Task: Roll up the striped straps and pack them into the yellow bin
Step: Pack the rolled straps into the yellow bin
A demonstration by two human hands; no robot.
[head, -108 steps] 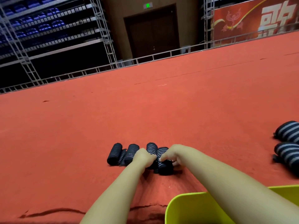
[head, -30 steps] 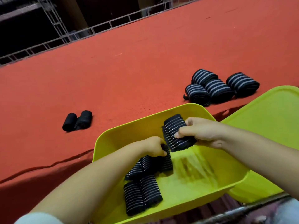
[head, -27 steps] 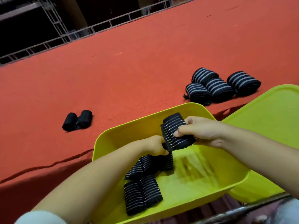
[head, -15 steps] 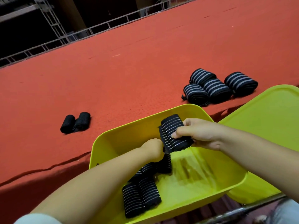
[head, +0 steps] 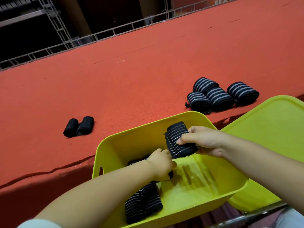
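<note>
We note two bare forearms | left hand (head: pixel 162 165) and right hand (head: pixel 204 142) ungloved, no rings or watch seen | pale whitish sleeve edge (head: pixel 37 223) at 7 o'clock | light grey-blue cloth (head: pixel 291 218) at 5 o'clock

My left hand (head: pixel 162 165): its fingertips are out of sight, down among the rolls in the yellow bin (head: pixel 115 145).
Rolls under that hand (head: pixel 137 161): mostly covered by my wrist, so I can't count them.
Yellow lid (head: pixel 269 129): cut off at the right edge.
My right palm (head: pixel 205 142): hidden behind the held roll (head: pixel 179 139).
</note>
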